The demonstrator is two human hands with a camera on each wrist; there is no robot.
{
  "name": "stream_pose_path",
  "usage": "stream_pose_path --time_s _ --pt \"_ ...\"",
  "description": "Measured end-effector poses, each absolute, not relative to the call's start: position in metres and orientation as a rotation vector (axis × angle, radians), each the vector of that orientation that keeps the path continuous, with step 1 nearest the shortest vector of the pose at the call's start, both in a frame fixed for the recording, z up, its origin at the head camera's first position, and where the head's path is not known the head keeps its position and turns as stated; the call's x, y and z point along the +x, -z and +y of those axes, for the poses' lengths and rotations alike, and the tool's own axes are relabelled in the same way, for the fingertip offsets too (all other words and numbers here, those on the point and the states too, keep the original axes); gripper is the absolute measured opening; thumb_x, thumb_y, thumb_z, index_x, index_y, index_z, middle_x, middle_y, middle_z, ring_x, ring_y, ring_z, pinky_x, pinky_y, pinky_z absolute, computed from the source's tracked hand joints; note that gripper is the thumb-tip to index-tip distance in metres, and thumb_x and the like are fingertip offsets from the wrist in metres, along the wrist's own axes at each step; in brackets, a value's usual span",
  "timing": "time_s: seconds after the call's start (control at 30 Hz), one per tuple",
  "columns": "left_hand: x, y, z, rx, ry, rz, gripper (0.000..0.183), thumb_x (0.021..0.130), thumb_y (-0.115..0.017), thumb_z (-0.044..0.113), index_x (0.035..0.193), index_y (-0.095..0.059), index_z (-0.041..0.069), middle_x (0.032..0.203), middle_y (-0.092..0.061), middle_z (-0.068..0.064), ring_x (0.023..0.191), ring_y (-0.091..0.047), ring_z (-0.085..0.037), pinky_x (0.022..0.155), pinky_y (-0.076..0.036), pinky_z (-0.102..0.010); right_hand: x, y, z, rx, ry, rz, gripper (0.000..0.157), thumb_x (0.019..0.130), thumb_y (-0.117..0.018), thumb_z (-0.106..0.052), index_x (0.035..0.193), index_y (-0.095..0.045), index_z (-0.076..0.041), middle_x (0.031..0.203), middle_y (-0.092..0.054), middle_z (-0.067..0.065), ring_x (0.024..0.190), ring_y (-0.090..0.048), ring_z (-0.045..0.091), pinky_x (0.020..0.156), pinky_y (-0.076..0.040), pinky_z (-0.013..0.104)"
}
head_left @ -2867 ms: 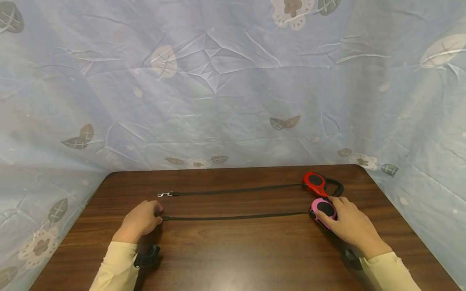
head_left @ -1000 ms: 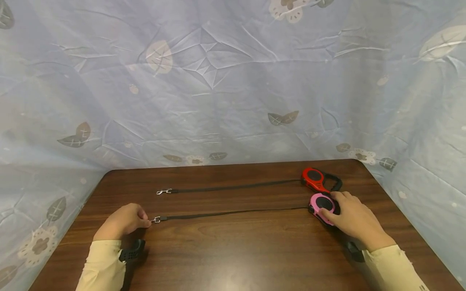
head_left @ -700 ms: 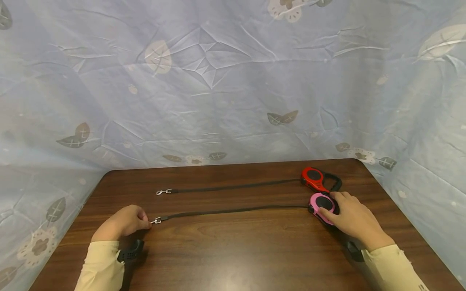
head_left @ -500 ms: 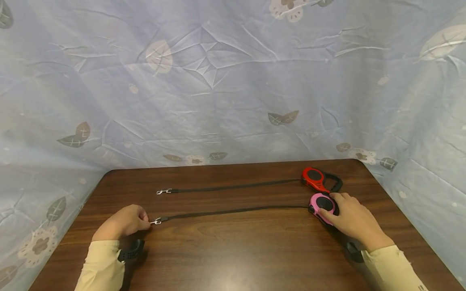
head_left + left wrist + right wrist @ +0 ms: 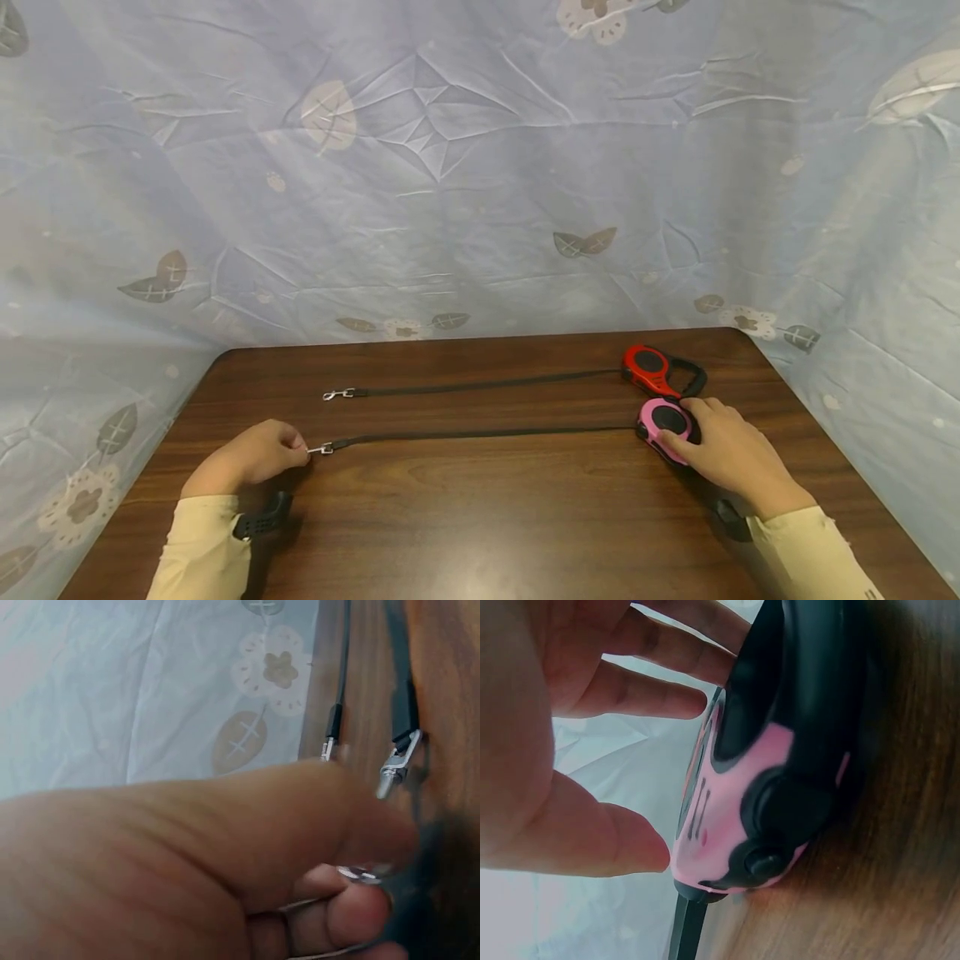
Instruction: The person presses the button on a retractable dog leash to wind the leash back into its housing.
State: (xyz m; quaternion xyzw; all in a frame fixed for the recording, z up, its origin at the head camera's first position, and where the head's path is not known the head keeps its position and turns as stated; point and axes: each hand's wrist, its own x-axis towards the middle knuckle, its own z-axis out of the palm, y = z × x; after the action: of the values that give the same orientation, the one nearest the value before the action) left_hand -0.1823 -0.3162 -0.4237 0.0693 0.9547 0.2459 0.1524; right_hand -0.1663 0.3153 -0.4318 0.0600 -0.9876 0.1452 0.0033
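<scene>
Two retractable dog leashes lie extended across the brown table. My left hand [image 5: 255, 454] pinches the metal snap hook [image 5: 322, 448] of the pink leash between thumb and fingertips, at the table's left. In the left wrist view the thumb hides part of that hook. Its black strap [image 5: 480, 432] runs nearly straight to the pink leash case [image 5: 666, 421] on the right. Over this case lies my right hand [image 5: 731, 454]. The right wrist view shows the thumb and the extended fingers spread, fingertips right at the top edge of the case, with its black handle [image 5: 821, 675] below.
Behind the pink case lies the red leash case [image 5: 647, 361], close to it. The red leash's strap [image 5: 487, 384] stretches left to a metal clip [image 5: 337, 394], roughly parallel to the other strap. A patterned cloth [image 5: 480, 208] hangs behind and beside the table [image 5: 480, 517].
My left hand has drawn the pink leash's hook left, bringing it into view. Its strap bowed slightly half a second ago and is straighter now. The right hand stays on the case.
</scene>
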Motion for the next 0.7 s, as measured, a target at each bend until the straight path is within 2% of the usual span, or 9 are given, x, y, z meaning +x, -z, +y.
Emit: stream_pose_path --time_s 0.2,0.3,0.37,0.43,0.5,0.57,0.63,0.7 --pt "-0.184 0.417 -0.323 0.136 -0.717 2.832 0.021 0.097 -0.072 0.030 0.090 -0.071 0.011 0.093 -0.068 -0.003 0.084 -0.057 -0.020 0.072 -0.047 -0.038 -0.167 0.427 0.322 0.179 -0.472 -3.108 0.073 0.098 -0.064 -0.056 0.138 -0.056 0.004 0.136 -0.055 0.032 0.123 -0.051 0.055 0.089 -0.045 0.071" --pt "-0.185 0.415 -0.325 0.107 -0.722 2.876 0.022 0.098 -0.071 0.032 0.092 -0.073 0.011 0.094 -0.070 -0.004 0.084 -0.058 -0.020 0.072 -0.047 -0.038 -0.168 0.425 0.325 0.178 -0.466 -3.100 0.064 0.099 -0.064 -0.048 0.136 -0.058 0.004 0.137 -0.054 0.032 0.123 -0.052 0.055 0.088 -0.046 0.071" --pt "-0.185 0.415 -0.325 0.099 -0.728 2.880 0.023 0.100 -0.068 0.031 0.095 -0.074 0.009 0.092 -0.069 -0.004 0.082 -0.057 -0.020 0.070 -0.046 -0.037 -0.169 0.423 0.328 0.176 -0.461 -3.094 0.059 0.098 -0.066 -0.045 0.132 -0.061 0.003 0.133 -0.057 0.030 0.120 -0.054 0.053 0.085 -0.047 0.069" --pt "-0.185 0.415 -0.325 0.094 -0.728 2.881 0.023 0.102 -0.067 0.029 0.098 -0.075 0.008 0.091 -0.069 -0.004 0.081 -0.057 -0.019 0.070 -0.046 -0.037 -0.168 0.422 0.329 0.180 -0.449 -3.093 0.052 0.097 -0.068 -0.044 0.123 -0.065 0.001 0.123 -0.062 0.025 0.109 -0.060 0.047 0.079 -0.050 0.064" --pt "-0.185 0.415 -0.325 0.093 -0.719 2.880 0.023 0.102 -0.066 0.028 0.098 -0.076 0.008 0.091 -0.069 -0.004 0.082 -0.058 -0.019 0.071 -0.047 -0.037 -0.167 0.420 0.331 0.179 -0.435 -3.107 0.046 0.095 -0.070 -0.047 0.110 -0.068 -0.003 0.108 -0.064 0.017 0.093 -0.063 0.037 0.071 -0.051 0.055" --pt "-0.185 0.416 -0.324 0.098 -0.695 2.892 0.022 0.101 -0.067 0.028 0.097 -0.076 0.009 0.094 -0.070 -0.005 0.084 -0.059 -0.021 0.072 -0.048 -0.039 -0.166 0.418 0.332 0.179 -0.421 -3.135 0.045 0.093 -0.072 -0.053 0.099 -0.067 -0.009 0.096 -0.063 0.007 0.081 -0.059 0.026 0.064 -0.049 0.046" --pt "-0.186 0.416 -0.324 0.099 -0.676 2.900 0.021 0.101 -0.067 0.029 0.096 -0.076 0.010 0.096 -0.071 -0.007 0.085 -0.059 -0.023 0.074 -0.048 -0.041 -0.164 0.417 0.333 0.179 -0.399 -3.170 0.047 0.089 -0.073 -0.060 0.093 -0.066 -0.014 0.092 -0.061 0.002 0.077 -0.055 0.021 0.063 -0.046 0.043" --pt "-0.186 0.417 -0.323 0.102 -0.661 2.905 0.020 0.101 -0.067 0.028 0.096 -0.075 0.011 0.098 -0.071 -0.008 0.088 -0.060 -0.024 0.075 -0.049 -0.043 -0.164 0.417 0.333 0.200 -0.372 -3.200 0.050 0.085 -0.074 -0.065 0.090 -0.068 -0.016 0.094 -0.062 0.002 0.080 -0.058 0.023 0.065 -0.048 0.045"
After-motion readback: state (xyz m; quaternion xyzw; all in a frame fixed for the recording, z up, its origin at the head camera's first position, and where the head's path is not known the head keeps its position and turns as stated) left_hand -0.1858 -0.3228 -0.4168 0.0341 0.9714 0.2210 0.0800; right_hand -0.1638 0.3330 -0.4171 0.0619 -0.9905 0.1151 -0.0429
